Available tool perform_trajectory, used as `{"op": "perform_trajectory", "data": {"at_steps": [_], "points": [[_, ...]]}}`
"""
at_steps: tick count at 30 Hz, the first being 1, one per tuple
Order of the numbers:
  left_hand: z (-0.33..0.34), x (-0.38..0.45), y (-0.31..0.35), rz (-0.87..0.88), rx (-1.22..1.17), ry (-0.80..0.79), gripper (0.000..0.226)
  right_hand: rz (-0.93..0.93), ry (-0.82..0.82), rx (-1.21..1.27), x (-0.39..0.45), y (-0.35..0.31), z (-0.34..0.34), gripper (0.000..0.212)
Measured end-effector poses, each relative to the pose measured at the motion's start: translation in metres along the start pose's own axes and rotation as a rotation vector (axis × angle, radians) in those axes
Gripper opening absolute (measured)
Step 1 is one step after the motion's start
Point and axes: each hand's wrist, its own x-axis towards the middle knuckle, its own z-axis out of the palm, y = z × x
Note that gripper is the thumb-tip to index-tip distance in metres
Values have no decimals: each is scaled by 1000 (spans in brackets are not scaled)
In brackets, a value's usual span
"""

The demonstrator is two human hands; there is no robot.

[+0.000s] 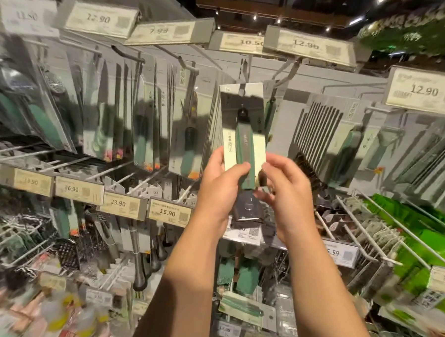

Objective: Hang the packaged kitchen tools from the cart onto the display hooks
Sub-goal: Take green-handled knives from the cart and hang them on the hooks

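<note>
- A person stands facing a store wall of hooks and holds one packaged tool (244, 133) up against the upper row, both arms raised.
- The left hand (219, 178) grips the lower left of the package, thumb pressed across its front and the other fingers behind the card.
- The right hand (284, 189) is at the lower right corner; its fingertips (266, 168) are pinched together on the card's edge, though blur makes the exact contact hard to read.
- The package is a pale card with a green-handled tool under clear plastic. Its top edge sits at the tip of a display hook (244, 78), under the price tag (239, 43) reading 10.50.
- Whether the card's hanging hole has already slid onto the hook cannot be told; the top of the card is glossy and the hook's end is hidden behind it.
- As a judgement, this item is in the middle of being hung: it is at the right place but both hands have not let go.
- Many similar packages already hang on the neighbouring hooks, so the wall looks largely stocked.
- The cart is not in view, so how many packages remain to be hung cannot be told.
</note>
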Motion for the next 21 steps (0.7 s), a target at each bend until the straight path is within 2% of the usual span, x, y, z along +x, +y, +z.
{"op": "perform_trajectory", "data": {"at_steps": [6, 11, 14, 16, 19, 21], "points": [[11, -8, -5, -20, -42, -75, 37, -115, -56, -78, -14, 6, -4, 50], [11, -9, 2, 6, 79, -88, 27, -168, -10, -93, -17, 6, -4, 59], [3, -4, 8, 75, 299, -62, 35, -241, 45, -211, -19, 0, -9, 66], [-4, 0, 14, 129, 540, -35, 35, -292, 70, -213, -17, -6, -14, 69], [-14, 2, 21, 170, 929, -16, 27, -356, 79, -209, -16, -10, -20, 64], [-20, 3, 21, 193, 1078, -15, 29, -376, 83, -225, -19, -7, -22, 60]]}}
